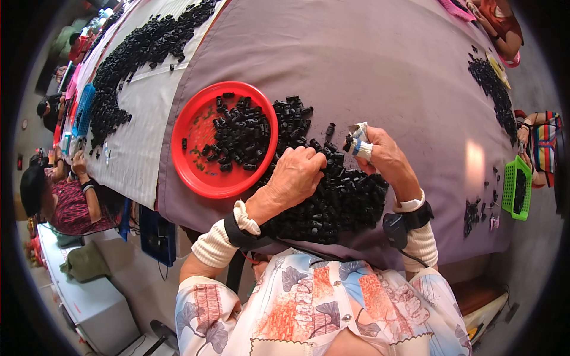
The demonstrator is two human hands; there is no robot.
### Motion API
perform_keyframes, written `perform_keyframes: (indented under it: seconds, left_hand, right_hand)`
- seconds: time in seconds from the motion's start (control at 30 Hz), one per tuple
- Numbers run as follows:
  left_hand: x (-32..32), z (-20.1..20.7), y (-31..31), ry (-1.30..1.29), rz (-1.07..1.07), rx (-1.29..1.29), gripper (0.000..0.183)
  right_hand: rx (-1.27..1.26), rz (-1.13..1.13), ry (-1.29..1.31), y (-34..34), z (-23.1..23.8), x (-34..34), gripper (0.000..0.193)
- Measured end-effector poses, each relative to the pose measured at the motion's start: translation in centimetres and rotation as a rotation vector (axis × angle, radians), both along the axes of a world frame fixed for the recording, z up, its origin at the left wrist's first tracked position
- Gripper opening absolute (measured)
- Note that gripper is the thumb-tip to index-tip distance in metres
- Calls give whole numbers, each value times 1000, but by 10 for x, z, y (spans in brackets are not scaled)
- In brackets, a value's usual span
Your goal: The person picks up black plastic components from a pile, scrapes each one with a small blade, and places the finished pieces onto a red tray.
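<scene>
A heap of small black plastic parts (350, 204) lies on the mauve tablecloth in front of me. Over its left side is my left hand (294, 180), fingers curled together; whatever they hold is hidden. My right hand (386, 155) is above the heap's right side, its thumb and finger wrapped in whitish tape or cloth. Between those wrapped tips a small dark part (348, 143) shows, apparently pinched. Beside my left hand stands a round red tray (185, 166) with many similar black parts in it. One single black part (330, 129) stands out at the heap's far edge.
Another long heap of black parts (127, 65) covers the pale cloth at far left, near a blue basket (85, 110). At right are a green basket (509, 187) and more black parts (493, 89). Other people sit around the table's left and right sides.
</scene>
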State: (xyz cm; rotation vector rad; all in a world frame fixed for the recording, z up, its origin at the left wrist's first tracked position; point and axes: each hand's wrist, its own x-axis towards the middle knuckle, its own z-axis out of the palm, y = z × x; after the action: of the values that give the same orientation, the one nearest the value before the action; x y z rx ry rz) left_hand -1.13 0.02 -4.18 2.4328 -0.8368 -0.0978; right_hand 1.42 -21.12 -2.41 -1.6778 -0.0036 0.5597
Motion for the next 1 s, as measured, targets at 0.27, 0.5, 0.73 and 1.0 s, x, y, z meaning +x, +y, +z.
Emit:
perform_keyframes:
  seconds: [0.27,0.5,0.73,1.0]
  left_hand:
    - [-13,9,10,9,-10,-39,19]
    - [-12,2,6,11,10,-91,18]
    - [-12,24,9,766,285,-874,15]
    - [-6,44,18,1012,299,-1404,20]
  right_hand:
    - [9,1,-1,2,2,0,18]
    - [37,13,-13,8,3,-2,21]
    - [7,45,-41,11,16,-3,23]
    - [49,87,-91,34,54,1,20]
